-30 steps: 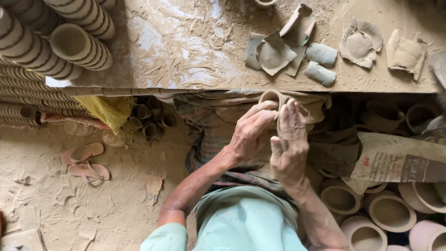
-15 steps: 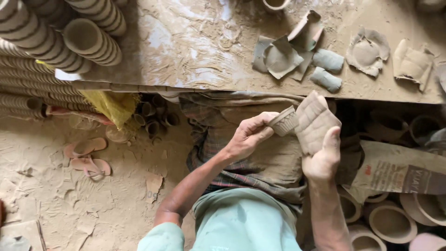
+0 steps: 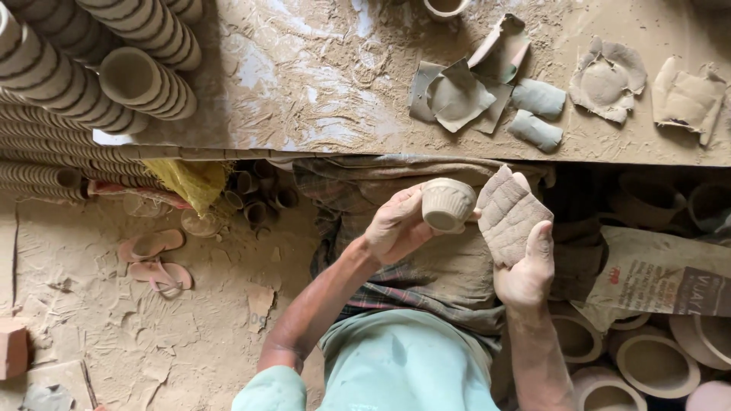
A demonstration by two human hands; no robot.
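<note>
A small clay cup [image 3: 447,204] is held in the left hand [image 3: 396,226], just left of the clay slab [image 3: 509,215] resting on the right hand [image 3: 525,262], with stacked cups [image 3: 91,68] lying far left on the workboard [image 3: 320,76].

The left hand [image 3: 397,226] gripped a small ribbed clay cup [image 3: 447,204], its mouth tilted toward the lap. The right hand [image 3: 525,262] lay open, palm up, with a flat, cracked clay slab [image 3: 510,215] resting on its fingers just beside the cup. Both hovered over a checked cloth [image 3: 396,274] on the lap, below the edge of a mud-smeared board [image 3: 304,84]. On the board lay clay scraps [image 3: 457,95] and two clay rolls [image 3: 537,113]. Stacked cups [image 3: 91,68] filled the upper left; sandals [image 3: 156,259] lay on the dusty floor, and clay rings [image 3: 655,365] stood at lower right.
</note>
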